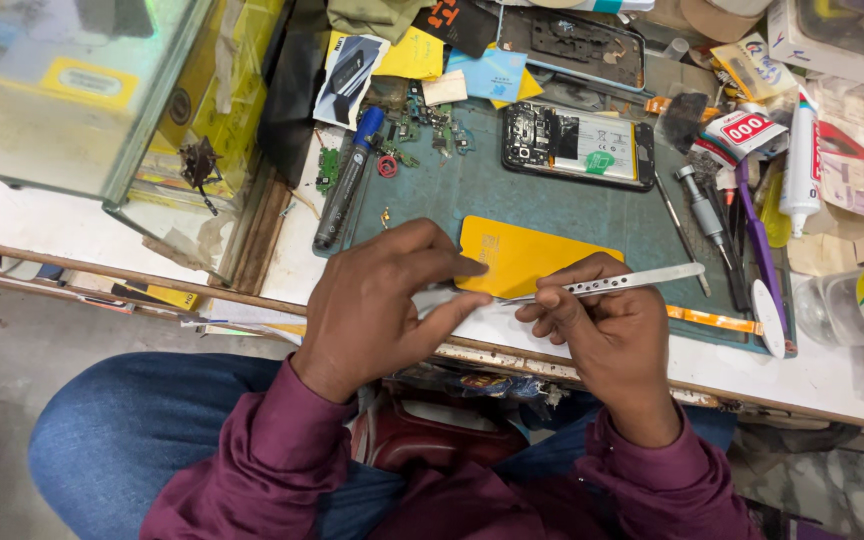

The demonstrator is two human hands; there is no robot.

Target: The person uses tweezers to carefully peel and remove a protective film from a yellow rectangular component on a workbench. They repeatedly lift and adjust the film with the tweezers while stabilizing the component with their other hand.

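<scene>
Yellow plastic, a flat phone-sized back cover [524, 256], lies on the teal work mat [512, 190] at the near edge of the bench [832, 375], between both hands. Left hand [377, 300] sits at 9 o'clock of the cover, its grip pinching the cover's left edge between thumb and forefinger. Right hand [607, 325] sits at 4 o'clock of the cover, grip pressed together on metal tweezers [612, 284], whose tips meet the cover's lower edge (the exact contact point is hidden by the fingers). At 12 o'clock of the cover lies an opened phone [577, 145], battery showing. At 10 o'clock lies a dark pen-shaped tool with a blue cap [347, 180]. At 3 o'clock lie a screwdriver [704, 212], a purple toothbrush [758, 250] and a white glue tube [802, 165].
</scene>
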